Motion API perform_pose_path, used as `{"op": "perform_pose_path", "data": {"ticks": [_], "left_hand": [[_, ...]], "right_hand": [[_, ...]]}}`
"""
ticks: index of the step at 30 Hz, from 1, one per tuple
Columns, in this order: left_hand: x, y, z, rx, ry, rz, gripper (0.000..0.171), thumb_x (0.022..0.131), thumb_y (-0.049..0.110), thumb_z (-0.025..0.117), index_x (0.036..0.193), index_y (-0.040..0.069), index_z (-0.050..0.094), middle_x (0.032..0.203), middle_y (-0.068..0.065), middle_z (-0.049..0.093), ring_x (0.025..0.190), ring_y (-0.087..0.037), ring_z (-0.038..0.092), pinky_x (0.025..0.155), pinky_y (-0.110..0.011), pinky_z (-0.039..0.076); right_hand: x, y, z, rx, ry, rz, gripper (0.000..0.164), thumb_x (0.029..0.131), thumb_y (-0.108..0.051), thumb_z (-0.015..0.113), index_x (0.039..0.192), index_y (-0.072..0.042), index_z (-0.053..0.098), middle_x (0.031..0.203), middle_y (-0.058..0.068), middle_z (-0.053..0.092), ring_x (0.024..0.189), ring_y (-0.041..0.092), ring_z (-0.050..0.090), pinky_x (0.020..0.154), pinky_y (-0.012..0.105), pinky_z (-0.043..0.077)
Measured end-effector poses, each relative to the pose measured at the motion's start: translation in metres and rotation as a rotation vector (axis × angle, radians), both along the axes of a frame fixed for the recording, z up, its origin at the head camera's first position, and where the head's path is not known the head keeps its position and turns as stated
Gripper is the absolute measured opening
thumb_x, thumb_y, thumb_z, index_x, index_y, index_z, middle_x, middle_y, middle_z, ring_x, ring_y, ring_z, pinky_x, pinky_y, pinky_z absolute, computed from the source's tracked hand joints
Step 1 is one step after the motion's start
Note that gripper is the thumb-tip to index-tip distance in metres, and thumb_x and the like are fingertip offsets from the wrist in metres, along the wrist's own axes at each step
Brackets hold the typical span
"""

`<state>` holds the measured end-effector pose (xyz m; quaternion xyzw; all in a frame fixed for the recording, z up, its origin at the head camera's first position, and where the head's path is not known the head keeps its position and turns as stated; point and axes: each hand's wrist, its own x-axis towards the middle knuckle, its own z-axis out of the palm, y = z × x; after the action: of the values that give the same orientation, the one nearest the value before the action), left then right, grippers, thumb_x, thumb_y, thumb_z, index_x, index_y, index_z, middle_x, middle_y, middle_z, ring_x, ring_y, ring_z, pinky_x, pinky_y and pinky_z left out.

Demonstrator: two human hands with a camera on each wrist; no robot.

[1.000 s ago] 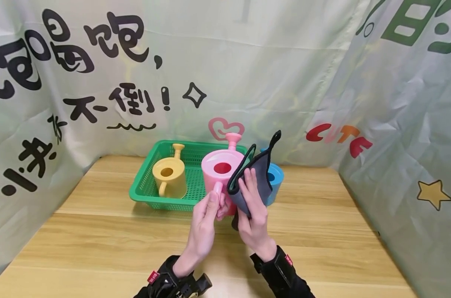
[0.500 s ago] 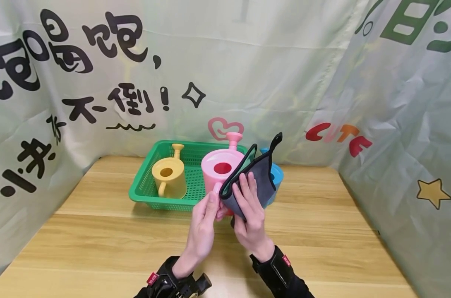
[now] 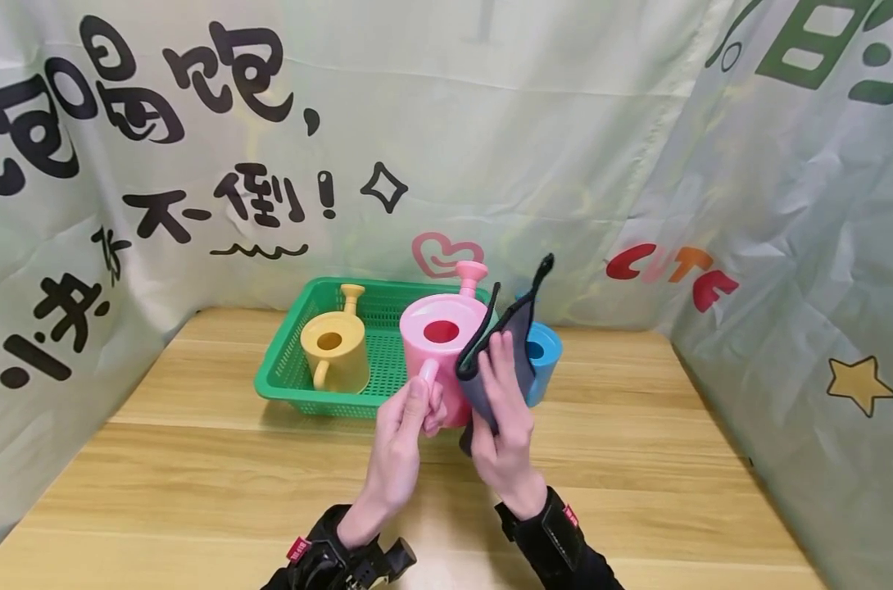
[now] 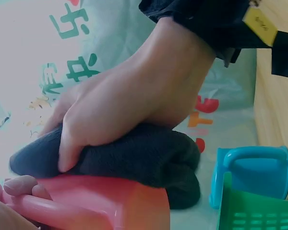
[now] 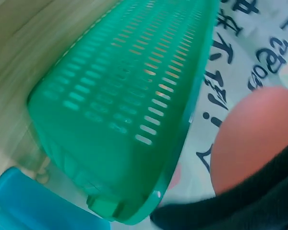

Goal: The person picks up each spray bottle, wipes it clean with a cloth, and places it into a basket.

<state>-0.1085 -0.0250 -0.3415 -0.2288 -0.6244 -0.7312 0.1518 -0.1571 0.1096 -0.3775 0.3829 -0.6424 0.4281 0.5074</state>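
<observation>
My left hand (image 3: 396, 459) grips the handle of a pink watering can (image 3: 424, 360), held upright in front of the basket. My right hand (image 3: 507, 426) holds a grey cloth (image 3: 520, 352) with black edging against the can's right side, its fingers extended up along the fabric. In the left wrist view the bunched cloth (image 4: 129, 153) lies along the can's wall, with the right thumb bent over it. The can's right side is hidden behind the cloth.
A green perforated basket (image 3: 277, 377) stands behind the hands, with a yellow watering can (image 3: 343, 360) inside on the left. A blue watering can (image 3: 546, 360) stands right of the pink one, partly behind the cloth. Printed fabric walls (image 3: 564, 164) surround the wooden table (image 3: 638, 492).
The cloth and right hand moved slightly left and nearer, over the can's handle side, then back to the right. The pink can has turned a little, its spout shifting right.
</observation>
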Motion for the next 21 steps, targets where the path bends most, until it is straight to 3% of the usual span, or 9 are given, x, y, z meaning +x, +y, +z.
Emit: {"op": "perform_pose_path", "data": {"ticks": [4, 8, 11, 15, 18, 21], "left_hand": [[0.000, 0.000, 0.001, 0.001, 0.004, 0.000, 0.040, 0.111, 0.016, 0.026, 0.081, -0.003, 0.044, 0.068, -0.013, 0.038, 0.063, -0.011, 0.041, 0.058, -0.029, 0.038], [0.000, 0.001, 0.001, -0.019, 0.031, -0.003, 0.038, 0.111, 0.014, 0.027, 0.082, -0.003, 0.044, 0.068, -0.014, 0.038, 0.063, -0.013, 0.041, 0.059, -0.031, 0.038], [0.001, 0.001, 0.001, -0.045, 0.050, 0.009, 0.035, 0.110, 0.012, 0.028, 0.082, -0.002, 0.045, 0.069, -0.015, 0.039, 0.064, -0.014, 0.042, 0.060, -0.030, 0.039], [0.002, 0.000, 0.000, -0.074, 0.063, 0.035, 0.033, 0.110, 0.009, 0.030, 0.083, -0.001, 0.046, 0.069, -0.016, 0.040, 0.065, -0.014, 0.043, 0.060, -0.032, 0.040], [0.002, -0.001, 0.001, -0.067, 0.074, 0.048, 0.032, 0.109, 0.007, 0.031, 0.081, 0.000, 0.046, 0.068, -0.015, 0.039, 0.064, -0.013, 0.041, 0.060, -0.031, 0.039], [0.001, -0.002, 0.001, -0.028, 0.091, 0.062, 0.031, 0.108, 0.005, 0.035, 0.078, 0.000, 0.043, 0.067, -0.010, 0.035, 0.063, -0.013, 0.038, 0.060, -0.029, 0.037]], "right_hand": [[0.000, -0.005, -0.003, 0.025, 0.068, -0.058, 0.039, 0.104, -0.007, 0.047, 0.142, 0.001, 0.053, 0.158, 0.012, 0.042, 0.153, 0.031, 0.032, 0.124, 0.038, 0.029], [0.000, -0.003, 0.000, -0.012, 0.003, 0.020, 0.040, 0.103, -0.003, 0.047, 0.143, 0.003, 0.051, 0.159, 0.012, 0.041, 0.154, 0.030, 0.030, 0.124, 0.037, 0.029], [0.000, 0.004, 0.004, -0.061, -0.119, 0.105, 0.045, 0.099, 0.008, 0.048, 0.144, 0.010, 0.046, 0.160, 0.013, 0.039, 0.153, 0.028, 0.031, 0.123, 0.034, 0.031], [0.002, 0.012, 0.009, -0.166, -0.374, 0.204, 0.054, 0.094, 0.018, 0.047, 0.146, 0.009, 0.043, 0.160, 0.006, 0.042, 0.150, 0.019, 0.038, 0.118, 0.027, 0.038], [0.003, 0.015, 0.009, -0.239, -0.527, 0.229, 0.049, 0.096, 0.015, 0.047, 0.144, 0.006, 0.047, 0.154, 0.000, 0.050, 0.143, 0.013, 0.047, 0.112, 0.023, 0.043], [0.004, 0.016, 0.009, -0.264, -0.603, 0.200, 0.042, 0.098, 0.009, 0.050, 0.140, 0.006, 0.051, 0.143, -0.007, 0.058, 0.131, 0.008, 0.055, 0.106, 0.019, 0.047]]}}
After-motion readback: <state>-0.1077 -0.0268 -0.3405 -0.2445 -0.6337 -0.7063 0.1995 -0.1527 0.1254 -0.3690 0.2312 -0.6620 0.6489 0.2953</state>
